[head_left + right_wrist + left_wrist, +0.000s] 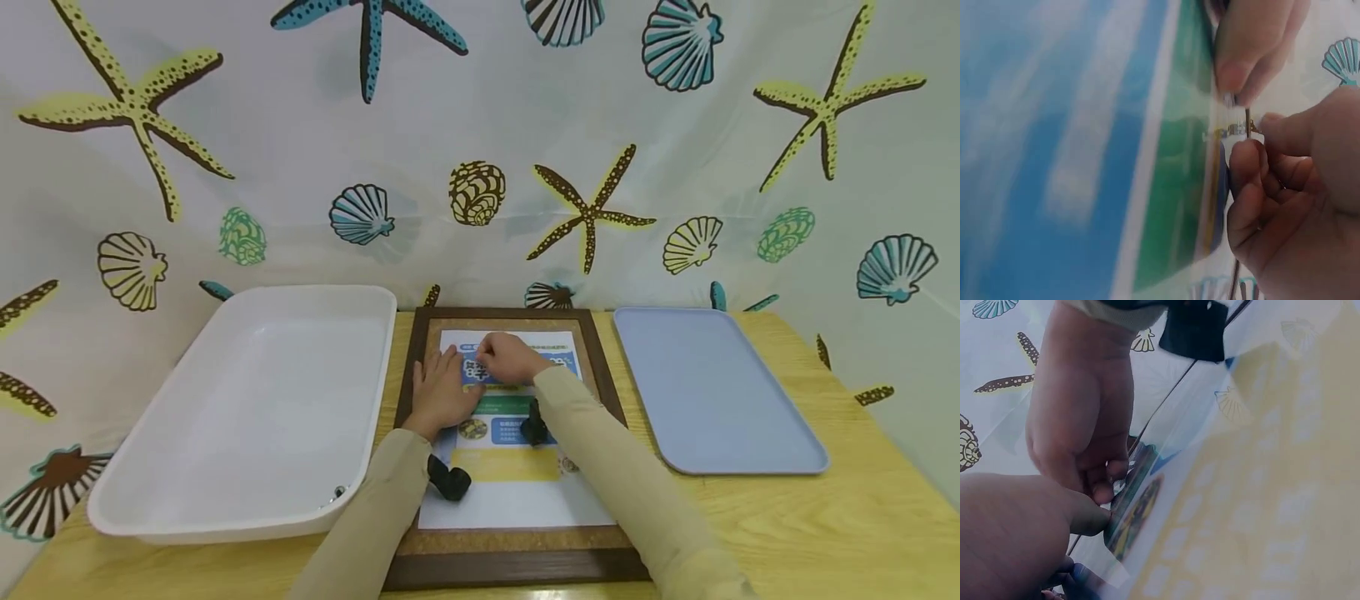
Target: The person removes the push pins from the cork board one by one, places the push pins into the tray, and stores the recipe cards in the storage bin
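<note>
A printed sheet (517,504) with blue, green and yellow blocks lies on a cork board with a dark frame (517,569). My left hand (444,392) rests on the sheet's upper left, fingers spread and thumb stretched to the right. Beside it, over the printed blue band, my right hand (512,358) has its fingers curled. In the right wrist view, the right hand (1297,200) pinches a thin metal piece (1248,122) between thumb and forefinger; its exact kind I cannot tell. The left fingertips (1238,75) are close to that piece.
A large white tub (255,417) stands at the left, with small shiny bits (339,492) in its near right corner. To the right lies a pale blue tray (720,392). Under everything is a wooden table (862,517), with a shell-patterned curtain (420,125) behind.
</note>
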